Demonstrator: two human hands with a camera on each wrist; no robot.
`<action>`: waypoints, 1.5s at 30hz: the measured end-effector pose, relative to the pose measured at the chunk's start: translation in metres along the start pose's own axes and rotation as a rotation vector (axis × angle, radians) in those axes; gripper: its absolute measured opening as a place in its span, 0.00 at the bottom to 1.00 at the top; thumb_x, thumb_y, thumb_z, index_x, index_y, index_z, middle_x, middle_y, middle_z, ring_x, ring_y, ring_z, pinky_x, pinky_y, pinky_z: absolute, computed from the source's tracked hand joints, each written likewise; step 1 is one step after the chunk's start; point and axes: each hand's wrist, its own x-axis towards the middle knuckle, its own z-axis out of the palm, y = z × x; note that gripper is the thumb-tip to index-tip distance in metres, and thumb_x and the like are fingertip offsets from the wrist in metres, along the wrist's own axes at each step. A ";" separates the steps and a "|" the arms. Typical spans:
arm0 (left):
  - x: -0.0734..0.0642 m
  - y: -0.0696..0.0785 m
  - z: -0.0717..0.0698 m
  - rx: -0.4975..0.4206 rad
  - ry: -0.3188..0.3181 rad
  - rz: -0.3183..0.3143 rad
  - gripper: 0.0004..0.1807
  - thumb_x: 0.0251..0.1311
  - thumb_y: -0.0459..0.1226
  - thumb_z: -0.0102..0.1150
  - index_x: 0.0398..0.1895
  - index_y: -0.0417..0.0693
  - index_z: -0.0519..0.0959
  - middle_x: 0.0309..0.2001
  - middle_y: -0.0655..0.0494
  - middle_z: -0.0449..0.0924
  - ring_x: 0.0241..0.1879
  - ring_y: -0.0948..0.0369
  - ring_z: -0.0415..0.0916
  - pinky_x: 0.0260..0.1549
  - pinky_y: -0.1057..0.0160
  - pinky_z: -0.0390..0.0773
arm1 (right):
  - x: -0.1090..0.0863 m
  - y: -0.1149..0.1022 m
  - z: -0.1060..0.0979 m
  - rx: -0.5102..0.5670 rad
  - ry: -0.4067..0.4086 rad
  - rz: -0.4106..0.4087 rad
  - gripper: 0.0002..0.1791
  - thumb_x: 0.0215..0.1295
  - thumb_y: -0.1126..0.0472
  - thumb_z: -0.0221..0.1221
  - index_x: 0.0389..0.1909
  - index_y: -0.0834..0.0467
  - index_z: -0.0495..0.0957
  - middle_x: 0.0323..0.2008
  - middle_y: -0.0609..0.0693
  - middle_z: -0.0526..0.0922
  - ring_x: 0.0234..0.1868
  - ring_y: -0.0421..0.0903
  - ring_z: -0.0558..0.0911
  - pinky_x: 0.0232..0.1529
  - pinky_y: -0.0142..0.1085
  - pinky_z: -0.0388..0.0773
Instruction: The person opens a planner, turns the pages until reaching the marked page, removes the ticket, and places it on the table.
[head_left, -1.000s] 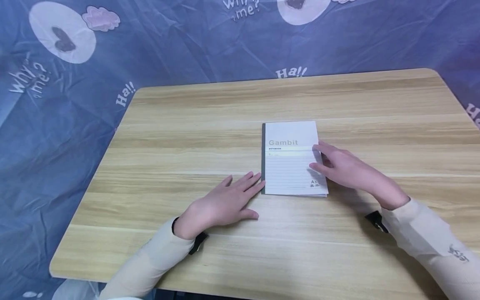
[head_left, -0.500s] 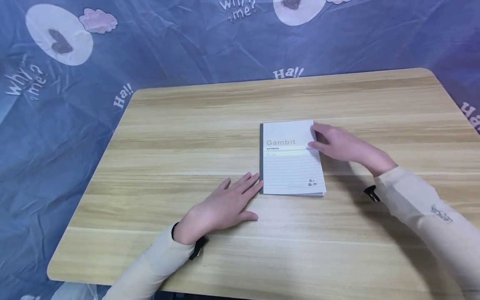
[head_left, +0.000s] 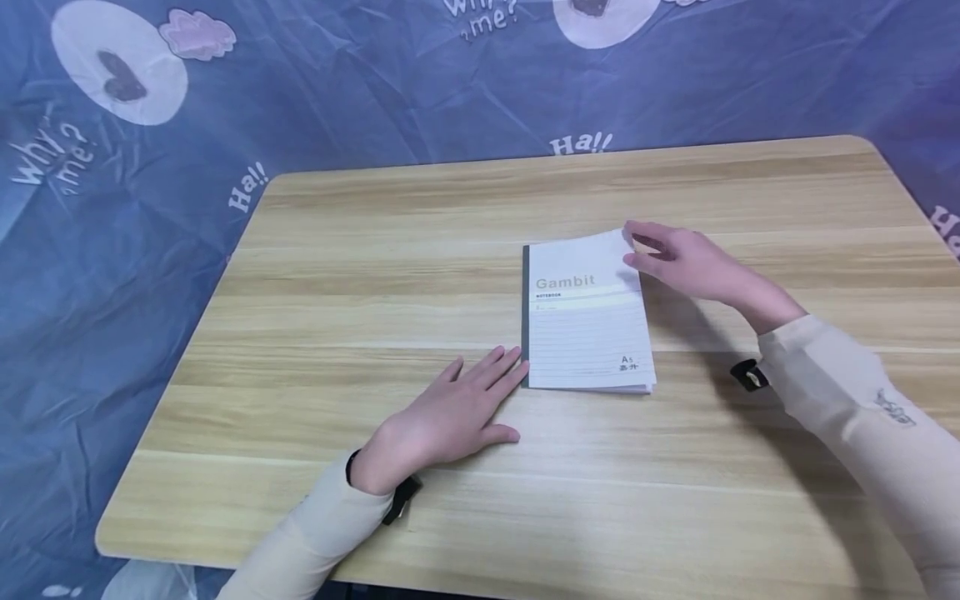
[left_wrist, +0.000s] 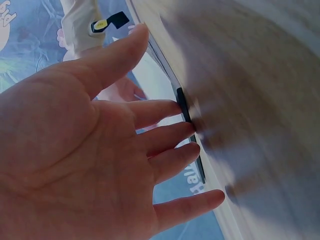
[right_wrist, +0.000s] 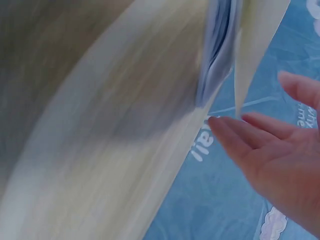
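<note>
A white notebook (head_left: 585,333) with a dark spine and "Gambit" printed on its front lies on the table. Flat on the wood, my left hand (head_left: 446,412) has its fingers spread, and their tips touch the lower part of the spine. My right hand (head_left: 693,262) is at the upper right corner, its fingertips against the raised edge of the front cover. In the right wrist view the cover (right_wrist: 260,45) stands away from the pages (right_wrist: 220,55), its corner at the fingers, with the thumb (right_wrist: 300,90) apart from it. The left wrist view shows the left fingers straight beside the spine (left_wrist: 183,102).
The wooden table (head_left: 337,275) has rounded corners and extends on all sides of the notebook. Behind it and to its left hangs a blue printed cloth (head_left: 360,83). Black straps with small devices (head_left: 750,375) sit at both wrists.
My right hand has slid up along the notebook's right edge to the upper corner, and the cover there has risen a little. The left hand stays at the spine.
</note>
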 end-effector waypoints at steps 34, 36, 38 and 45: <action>-0.031 -0.023 -0.046 -0.138 0.888 0.117 0.33 0.76 0.56 0.24 0.77 0.52 0.56 0.78 0.60 0.46 0.76 0.59 0.43 0.72 0.47 0.44 | -0.015 -0.066 0.089 0.153 -0.106 -0.397 0.28 0.78 0.59 0.47 0.75 0.58 0.57 0.73 0.51 0.61 0.72 0.46 0.61 0.70 0.44 0.59; -0.031 -0.021 -0.046 -0.083 0.863 0.120 0.31 0.77 0.54 0.28 0.76 0.52 0.59 0.78 0.60 0.45 0.76 0.59 0.41 0.72 0.47 0.41 | -0.015 -0.067 0.095 0.057 -0.133 -0.430 0.29 0.78 0.59 0.48 0.75 0.59 0.56 0.74 0.51 0.58 0.74 0.47 0.57 0.71 0.46 0.56; -0.029 -0.020 -0.044 0.004 0.820 0.108 0.29 0.77 0.52 0.33 0.75 0.53 0.61 0.78 0.59 0.45 0.76 0.59 0.39 0.72 0.46 0.37 | -0.016 -0.068 0.101 -0.021 -0.162 -0.454 0.30 0.77 0.58 0.48 0.76 0.61 0.54 0.75 0.51 0.55 0.75 0.47 0.55 0.72 0.46 0.54; -0.015 -0.022 -0.029 0.229 0.641 0.018 0.27 0.73 0.46 0.48 0.72 0.51 0.66 0.78 0.55 0.46 0.77 0.57 0.38 0.71 0.44 0.29 | -0.018 -0.072 0.114 -0.189 -0.180 -0.528 0.31 0.75 0.59 0.51 0.73 0.67 0.56 0.75 0.56 0.54 0.74 0.50 0.56 0.71 0.48 0.56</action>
